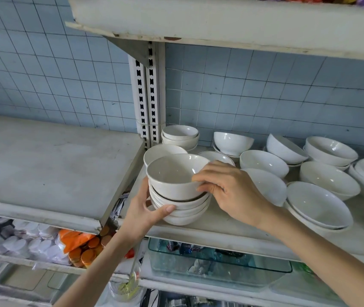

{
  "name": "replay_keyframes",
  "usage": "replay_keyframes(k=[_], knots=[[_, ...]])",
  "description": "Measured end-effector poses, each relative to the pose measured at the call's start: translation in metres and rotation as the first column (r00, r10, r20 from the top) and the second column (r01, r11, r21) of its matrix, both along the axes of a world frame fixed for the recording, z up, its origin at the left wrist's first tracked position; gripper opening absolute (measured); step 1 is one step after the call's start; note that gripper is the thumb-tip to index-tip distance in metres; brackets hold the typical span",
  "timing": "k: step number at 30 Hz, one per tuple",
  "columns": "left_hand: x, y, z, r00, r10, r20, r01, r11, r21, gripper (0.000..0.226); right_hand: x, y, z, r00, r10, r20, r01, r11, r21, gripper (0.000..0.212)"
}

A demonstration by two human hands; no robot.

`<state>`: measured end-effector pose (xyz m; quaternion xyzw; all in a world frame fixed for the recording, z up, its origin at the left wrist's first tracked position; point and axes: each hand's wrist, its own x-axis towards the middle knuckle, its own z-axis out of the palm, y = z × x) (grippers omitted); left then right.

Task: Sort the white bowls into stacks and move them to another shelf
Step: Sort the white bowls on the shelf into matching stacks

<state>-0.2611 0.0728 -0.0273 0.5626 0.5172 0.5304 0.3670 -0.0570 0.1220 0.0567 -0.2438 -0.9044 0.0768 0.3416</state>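
Many white bowls (329,185) on grey shelf (220,227) before blue-tiled wall (265,89)

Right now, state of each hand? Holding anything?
Left hand: closed, gripping the bowl stack low on its side.
Right hand: closed, pinching the top bowl at its rim.

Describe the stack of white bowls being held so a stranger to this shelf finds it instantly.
Start at the slotted white post on the blue tiled wall; the bowl shelf lies right of it. At that shelf's front left corner is the bowl stack, the tallest pile and the only one gripped by left hand and right hand.
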Motion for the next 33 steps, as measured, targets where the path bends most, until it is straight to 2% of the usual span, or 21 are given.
replay_keyframes(k=[7, 17, 25, 30, 33], knots=[[0.001, 0.001, -0.001, 1.0, 0.002, -0.007, -0.002, 1.0, -0.004, 0.111, 0.005, -0.001, -0.011, 0.999, 0.021, 0.041, -0.022, 1.0, 0.011, 0.01], [0.002, -0.001, 0.002, 1.0, 0.006, -0.023, -0.006, 1.0, 0.015, 0.109, 0.007, 0.001, -0.022, 0.999, 0.032, -0.02, -0.034, 0.996, -0.082, 0.021], [0.005, -0.004, 0.006, 1.0, -0.016, -0.007, 0.017, 1.0, 0.024, 0.103, 0.01, -0.005, -0.018, 0.999, 0.034, -0.006, -0.034, 0.987, -0.155, 0.014], [0.006, -0.009, 0.007, 1.0, -0.024, 0.008, 0.024, 0.999, 0.041, 0.105, 0.026, -0.017, -0.02, 0.997, -0.052, 0.049, 0.061, 0.976, -0.209, 0.039], [0.008, -0.012, 0.007, 0.999, -0.032, -0.004, 0.032, 0.997, 0.075, 0.1, 0.044, -0.021, -0.022, 0.987, -0.139, 0.078, 0.152, 0.968, -0.198, 0.046]])
